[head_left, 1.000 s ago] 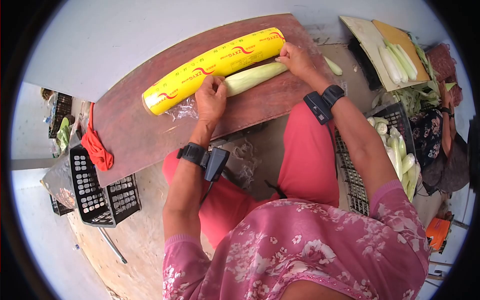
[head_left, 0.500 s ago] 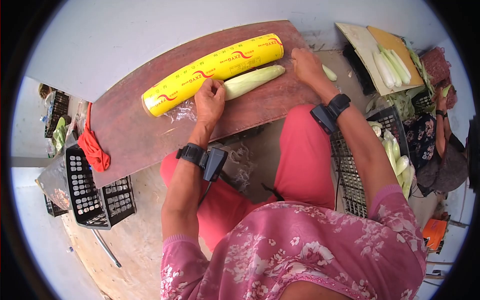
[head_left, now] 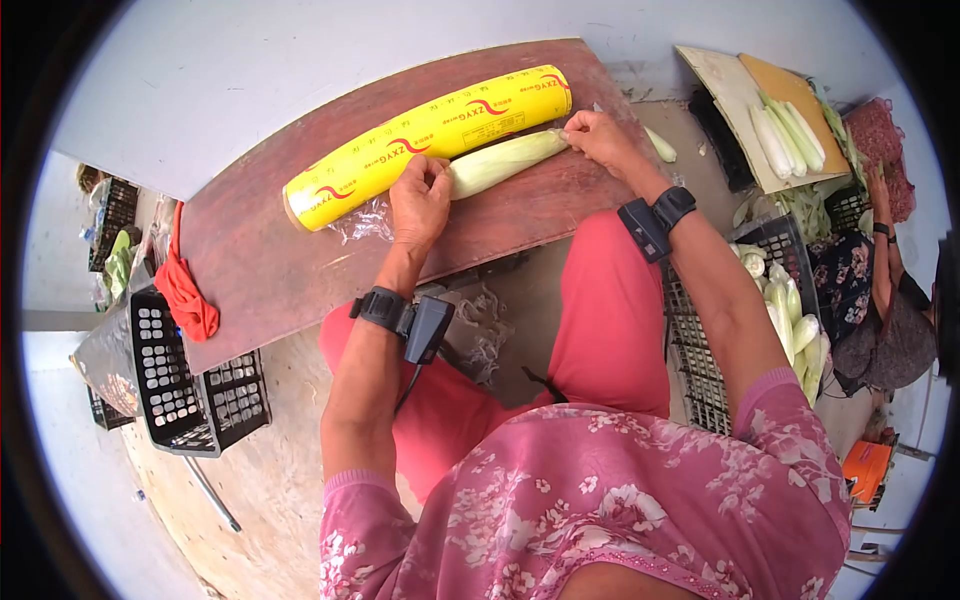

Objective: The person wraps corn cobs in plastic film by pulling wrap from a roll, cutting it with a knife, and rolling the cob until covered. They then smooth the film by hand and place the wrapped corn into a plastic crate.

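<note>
A pale green ear of corn (head_left: 505, 165) in its husk lies slantwise on the dark red table (head_left: 270, 270). It sits along the near side of a yellow roll of cling wrap (head_left: 430, 145). My left hand (head_left: 418, 200) is closed over the corn's left end, knuckles up, close to the roll. At the other end, my right hand (head_left: 597, 138) pinches the tip between thumb and fingers. Whether a thin film is also in either grip cannot be made out. Crumpled clear wrap (head_left: 365, 222) rests left of my left hand.
Another ear of corn (head_left: 660, 146) lies past the table's right end. A black crate of corn (head_left: 695, 340) stands by my right leg. Peeled ears (head_left: 788, 138) lie on a board. A red cloth (head_left: 185, 300) hangs over the left edge near black crates (head_left: 165, 375). Another person (head_left: 880, 270) is at right.
My right hand has moved left and down, from beyond the corn onto its tip. My left hand stays at the other end. The corn and the roll have hardly moved.
</note>
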### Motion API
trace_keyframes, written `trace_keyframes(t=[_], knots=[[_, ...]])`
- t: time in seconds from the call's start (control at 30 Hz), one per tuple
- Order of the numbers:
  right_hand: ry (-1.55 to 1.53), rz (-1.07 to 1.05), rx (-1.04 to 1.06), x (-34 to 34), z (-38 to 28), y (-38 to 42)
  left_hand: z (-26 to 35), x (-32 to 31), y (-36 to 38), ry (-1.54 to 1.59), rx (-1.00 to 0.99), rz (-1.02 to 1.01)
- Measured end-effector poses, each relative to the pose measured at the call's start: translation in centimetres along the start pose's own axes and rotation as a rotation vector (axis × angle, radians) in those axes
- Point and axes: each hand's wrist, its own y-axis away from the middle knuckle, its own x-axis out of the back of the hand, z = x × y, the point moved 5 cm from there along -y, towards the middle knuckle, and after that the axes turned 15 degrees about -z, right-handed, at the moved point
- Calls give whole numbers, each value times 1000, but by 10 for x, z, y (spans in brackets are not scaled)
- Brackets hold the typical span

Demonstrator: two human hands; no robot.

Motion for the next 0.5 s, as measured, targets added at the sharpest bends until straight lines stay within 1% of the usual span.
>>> trace_keyframes(t=[0.1, 0.2, 0.3, 0.4, 0.5], knots=[[-3, 52, -92, 3, 3, -2, 3, 1, 1, -17, 1, -11], [95, 86, -80, 4, 0, -2, 4, 0, 1, 3, -6, -17], [371, 186, 52, 7, -11, 1, 3, 0, 1, 19, 2, -35], [387, 159, 28, 6, -13, 3, 5, 1, 1, -17, 18, -59], [482, 212, 92, 8, -17, -4, 5, 0, 0, -10, 14, -65]])
